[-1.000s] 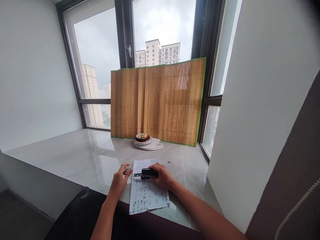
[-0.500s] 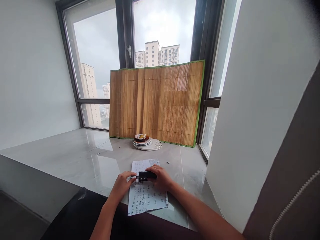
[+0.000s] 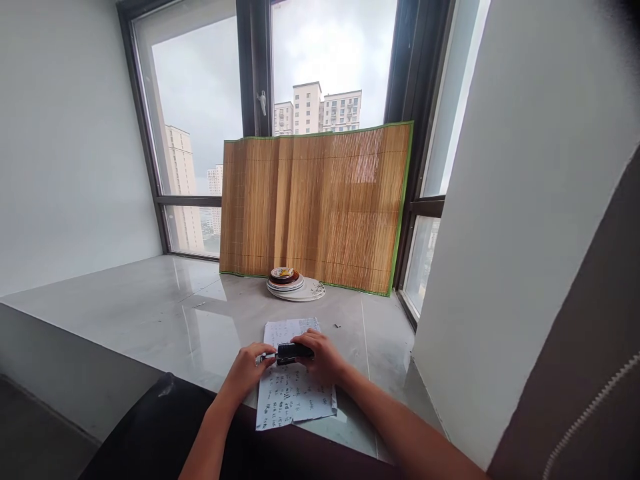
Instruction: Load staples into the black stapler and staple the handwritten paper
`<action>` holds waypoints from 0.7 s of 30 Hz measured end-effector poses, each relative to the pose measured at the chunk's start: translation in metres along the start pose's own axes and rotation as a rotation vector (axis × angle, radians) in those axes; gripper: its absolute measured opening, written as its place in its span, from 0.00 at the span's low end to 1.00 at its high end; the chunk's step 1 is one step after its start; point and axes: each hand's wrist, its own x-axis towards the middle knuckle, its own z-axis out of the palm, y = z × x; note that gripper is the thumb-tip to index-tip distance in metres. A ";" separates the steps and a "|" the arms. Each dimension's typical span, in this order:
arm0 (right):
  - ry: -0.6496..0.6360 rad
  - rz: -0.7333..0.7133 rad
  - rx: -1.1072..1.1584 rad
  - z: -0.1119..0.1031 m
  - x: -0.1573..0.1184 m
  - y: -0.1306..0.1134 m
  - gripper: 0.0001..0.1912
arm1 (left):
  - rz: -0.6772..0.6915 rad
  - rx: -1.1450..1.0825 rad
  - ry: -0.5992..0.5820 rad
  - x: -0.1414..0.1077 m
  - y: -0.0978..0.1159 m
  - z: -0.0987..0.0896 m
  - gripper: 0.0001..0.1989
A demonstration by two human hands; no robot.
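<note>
A black stapler (image 3: 294,350) lies level in my hands, just above or on a sheet of handwritten paper (image 3: 295,400). My right hand (image 3: 320,355) is closed around its right end, fingers over the top. At the left end, the thumb and forefinger of my left hand (image 3: 247,367) pinch a small, light metallic part of the stapler. Whether that part is a slide or a strip of staples is too small to make out. My palms hide some of the paper, which reaches over the near edge of the sill.
A stack of plates (image 3: 286,283) rests on the pale tiled sill (image 3: 150,300), in front of a bamboo mat (image 3: 310,207) leaning on the window. A small dark scrap (image 3: 337,326) lies right of the paper. A white wall (image 3: 505,253) bounds the right side.
My left fingers have moved slightly right, and the metallic part between them shows differently at the stapler's end. My right hand stays almost where it was. The view has shifted a little.
</note>
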 end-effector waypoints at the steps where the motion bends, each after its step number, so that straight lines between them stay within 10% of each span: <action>1: 0.004 0.002 0.006 0.000 0.000 0.000 0.25 | 0.008 -0.002 0.000 0.000 0.000 0.000 0.10; 21: 0.091 0.060 0.149 -0.001 -0.001 -0.003 0.24 | 0.041 -0.037 0.012 -0.003 0.011 -0.002 0.09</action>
